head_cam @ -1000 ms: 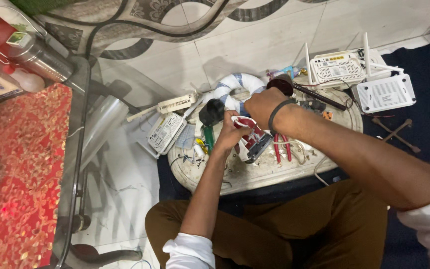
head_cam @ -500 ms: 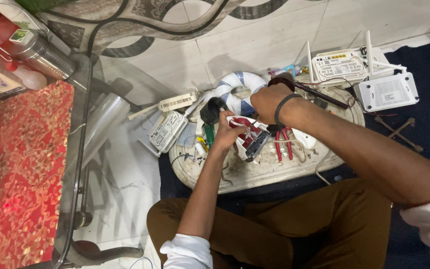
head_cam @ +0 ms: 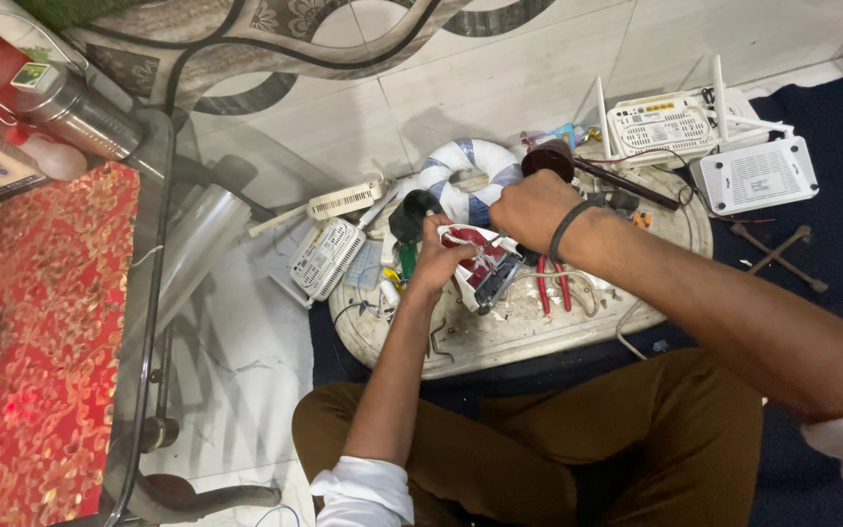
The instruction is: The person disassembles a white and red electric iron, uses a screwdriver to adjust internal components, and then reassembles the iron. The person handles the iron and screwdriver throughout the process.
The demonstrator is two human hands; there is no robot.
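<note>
The person sits cross-legged on the floor in brown trousers (head_cam: 558,459), white sleeves rolled up at both elbows. Just past the knees lies a round, pale, scuffed board (head_cam: 500,337) serving as a low worktop. Over it the left hand (head_cam: 436,259) is closed around the near end of a small red-and-white device (head_cam: 480,262), its casing opened with white wires showing. The right hand (head_cam: 531,208), with a dark band at the wrist, is curled shut at the top edge of the same device, fingers pinched on something too small to make out. The device sits between the two hands, just above the board's middle. Red-handled pliers (head_cam: 553,285) lie on the board right beside it, under the right wrist. Left of the board, a white vented router (head_cam: 324,257) rests on the tiles. Farther off, a white-and-blue ring (head_cam: 461,166) lies at the board's back edge, and beyond the right forearm stand two more white routers with antennas (head_cam: 663,122). At far left, a red glittery cloth (head_cam: 31,332) covers a glass table, with a steel flask (head_cam: 75,112) at its far end.
</note>
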